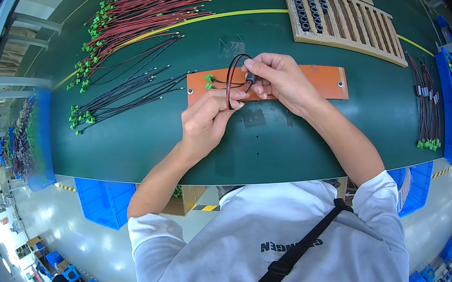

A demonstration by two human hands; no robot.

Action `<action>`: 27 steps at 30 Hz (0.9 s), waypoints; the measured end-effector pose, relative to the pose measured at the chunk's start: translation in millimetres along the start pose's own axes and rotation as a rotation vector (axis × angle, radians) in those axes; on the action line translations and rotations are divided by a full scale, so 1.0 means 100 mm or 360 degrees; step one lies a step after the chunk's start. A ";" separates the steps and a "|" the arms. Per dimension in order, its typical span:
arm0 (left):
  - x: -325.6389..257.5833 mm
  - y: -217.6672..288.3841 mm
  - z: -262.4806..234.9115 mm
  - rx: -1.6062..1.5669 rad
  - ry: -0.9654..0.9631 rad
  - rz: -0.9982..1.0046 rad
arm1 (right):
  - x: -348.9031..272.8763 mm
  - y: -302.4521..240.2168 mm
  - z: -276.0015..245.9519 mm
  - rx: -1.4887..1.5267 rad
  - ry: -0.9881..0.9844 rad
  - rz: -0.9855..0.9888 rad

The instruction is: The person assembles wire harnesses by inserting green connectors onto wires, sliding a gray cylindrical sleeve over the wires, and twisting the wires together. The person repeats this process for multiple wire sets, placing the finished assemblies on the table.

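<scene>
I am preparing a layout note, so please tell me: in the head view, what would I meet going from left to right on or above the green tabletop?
Black wires with green connectors, left hand, right hand, nearer wooden rack, wire bundle with white labels.

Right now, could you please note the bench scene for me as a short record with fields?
Left hand: pinching looped red and black wires
Right hand: holding a dark cylindrical piece
Below hands: orange board
Upper left: red wires, black wires, green connectors
Upper right: two wooden racks with dark cylinders
Far right: wire bundle beside blue bin
</scene>
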State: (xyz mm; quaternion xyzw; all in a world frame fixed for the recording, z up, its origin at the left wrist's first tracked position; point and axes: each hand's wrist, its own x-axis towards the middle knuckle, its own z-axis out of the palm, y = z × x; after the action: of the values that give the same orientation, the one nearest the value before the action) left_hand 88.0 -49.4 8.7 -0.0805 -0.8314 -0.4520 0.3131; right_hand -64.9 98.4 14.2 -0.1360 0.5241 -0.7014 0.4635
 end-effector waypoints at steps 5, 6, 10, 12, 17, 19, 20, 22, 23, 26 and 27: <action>0.12 -0.09 -0.04 0.0117 -0.0028 0.0223 | -0.03 -0.01 0.01 0.0060 -0.0004 -0.0020; 0.14 -0.12 -0.05 0.0185 -0.0034 0.0256 | -0.05 -0.02 0.04 0.0088 0.0019 -0.0034; 0.15 -0.12 0.09 0.0188 0.0116 0.0226 | -0.08 0.03 0.09 -0.0003 0.0027 -0.0130; 0.11 -0.20 0.15 0.0066 0.0149 0.0131 | -0.09 0.05 0.07 -0.0021 0.0022 -0.0135; 0.15 -0.25 0.20 0.0048 0.0118 0.0133 | -0.13 0.09 0.03 0.0016 0.0079 -0.0281; 0.17 -0.14 0.18 0.0112 0.0069 -0.0011 | -0.15 0.09 0.02 -0.0145 0.0079 -0.0397; 0.20 -0.08 0.20 -0.0062 0.0070 -0.0115 | -0.17 0.09 0.02 -0.0380 0.0098 -0.0500; 0.24 -0.01 0.27 -0.0309 0.0045 -0.0329 | -0.23 0.07 0.03 -0.0857 0.0138 -0.0703; 0.24 -0.01 0.28 -0.0379 0.0022 -0.0441 | -0.25 0.06 0.02 -0.1142 0.0198 -0.0905; 0.27 -0.07 0.28 -0.0142 -0.0144 -0.0607 | -0.33 -0.01 -0.03 -0.1965 0.0346 -0.1329; 0.28 -0.08 0.29 -0.0046 -0.0160 -0.0539 | -0.34 -0.04 -0.07 -0.1965 0.0396 -0.1460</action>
State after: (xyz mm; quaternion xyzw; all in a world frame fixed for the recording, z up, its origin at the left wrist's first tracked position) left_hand 49.5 -35.1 9.0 0.0338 -0.8410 -0.5056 0.1893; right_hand -53.7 129.2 25.1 -0.4930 0.7592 -0.4142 -0.0948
